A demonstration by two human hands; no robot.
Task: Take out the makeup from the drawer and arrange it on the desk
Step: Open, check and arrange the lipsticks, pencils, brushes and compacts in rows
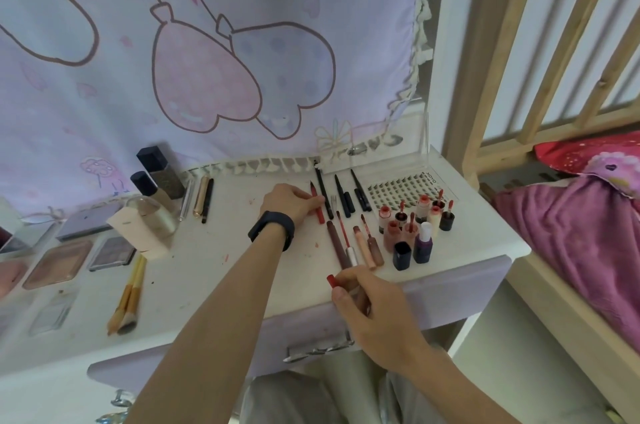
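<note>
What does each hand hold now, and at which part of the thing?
The right hand grips a red-tipped lip tube round its body; only the red end shows. The left hand pinches a red lip pencil near its middle.

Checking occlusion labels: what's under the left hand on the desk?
The left hand holds a red pencil under its fingertips, and both of the pencil's ends show. Whatever lies beneath the palm is hidden.

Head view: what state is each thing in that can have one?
Left hand: holds the red pencil.
Right hand: grips a red-capped tube.
Drawer: looks shut.
Lash case: lid raised, open.
Small bottles: upright.
Brushes: lying flat.
</note>
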